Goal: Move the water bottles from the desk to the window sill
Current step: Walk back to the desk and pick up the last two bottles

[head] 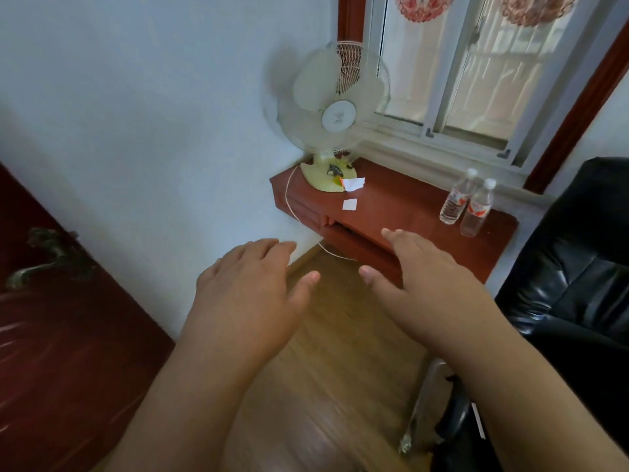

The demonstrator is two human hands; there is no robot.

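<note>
Two clear water bottles with white caps and red labels stand upright side by side at the right end of a dark red desk (391, 206). One bottle (456, 197) stands slightly behind the other bottle (478, 209). Above the desk runs the pale window sill (425, 161) under a sliding window. My left hand (248, 291) and my right hand (422, 277) are both stretched forward, palms down, fingers apart, holding nothing. They hover over the wooden floor, short of the desk, to the left of the bottles.
A pale table fan (333, 117) stands on the desk's left end, with two white paper scraps (350, 195) beside its base and a cord hanging down. A black leather chair (571, 277) is at the right. A dark red door (51, 318) with a handle is at the left.
</note>
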